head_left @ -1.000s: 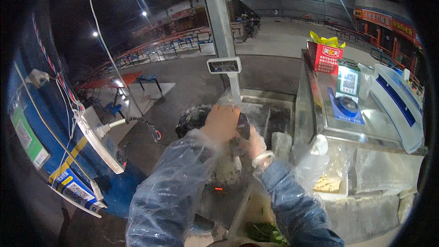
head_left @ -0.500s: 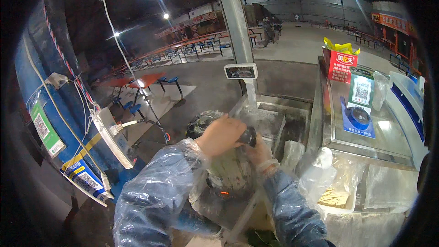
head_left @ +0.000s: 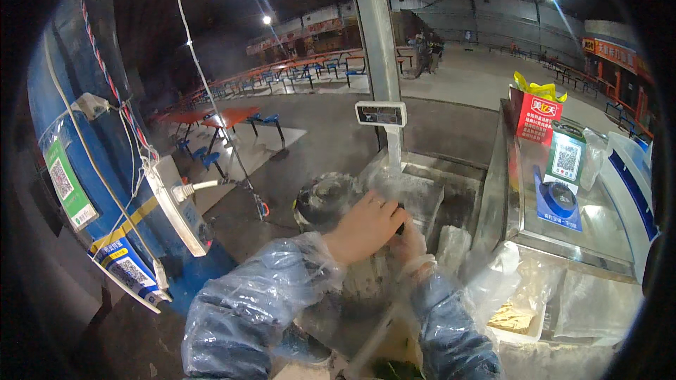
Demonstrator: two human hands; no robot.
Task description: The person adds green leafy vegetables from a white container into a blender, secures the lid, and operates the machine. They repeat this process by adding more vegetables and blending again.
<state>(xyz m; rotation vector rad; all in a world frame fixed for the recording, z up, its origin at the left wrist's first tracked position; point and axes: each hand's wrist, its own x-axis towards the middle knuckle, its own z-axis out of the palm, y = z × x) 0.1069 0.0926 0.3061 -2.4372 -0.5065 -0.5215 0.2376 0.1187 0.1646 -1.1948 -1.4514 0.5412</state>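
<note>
My left hand (head_left: 365,229) is closed over a small black part (head_left: 401,221), most of which the fingers cover; I cannot make out its kind. My right hand (head_left: 410,245) is also closed on it, close against the left. Both forearms wear clear plastic sleeves over blue fabric. Just beyond the left hand sits a dark, round-topped vessel or lid (head_left: 325,200), with faint steam about it. Under the hands stands a greyish appliance (head_left: 362,281), largely hidden by my arms.
A metal scale (head_left: 405,200) with a display on a post stands ahead. At right are a steel counter (head_left: 524,222), a red box (head_left: 539,118), a blue payment disc (head_left: 560,198) and a white squeeze bottle (head_left: 496,274). A power strip (head_left: 179,207) and cords hang at left.
The view has shifted, so the scene sits a little lower and further right. Both hands remain together, and less of the black part shows between them.
</note>
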